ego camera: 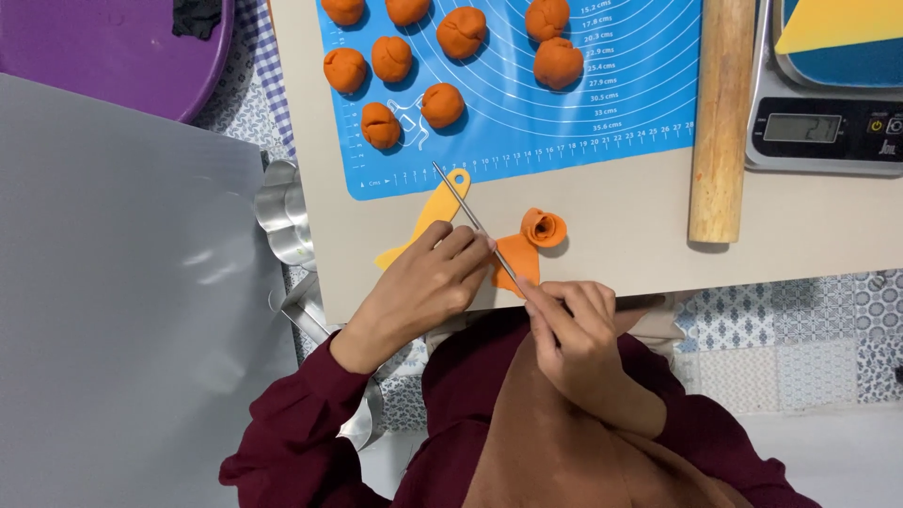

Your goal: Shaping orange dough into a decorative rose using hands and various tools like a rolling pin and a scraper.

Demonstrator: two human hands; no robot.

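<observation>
My right hand (574,329) grips one end of a thin metal rod (470,216) that slants up and left across the beige board (611,216). My left hand (428,282) rests on the board with its fingertips touching the rod and the flat end of a strip of orange dough (519,259). The far end of that strip is rolled into a small spiral (544,227). A yellow plastic scraper (428,218) lies partly under my left hand.
A blue silicone mat (621,94) holds several orange dough balls (442,103). A wooden rolling pin (720,122) lies to its right, beside a kitchen scale (828,127). Metal cutters (282,221) sit at the board's left edge, next to a grey sheet (122,310) and a purple lid (113,52).
</observation>
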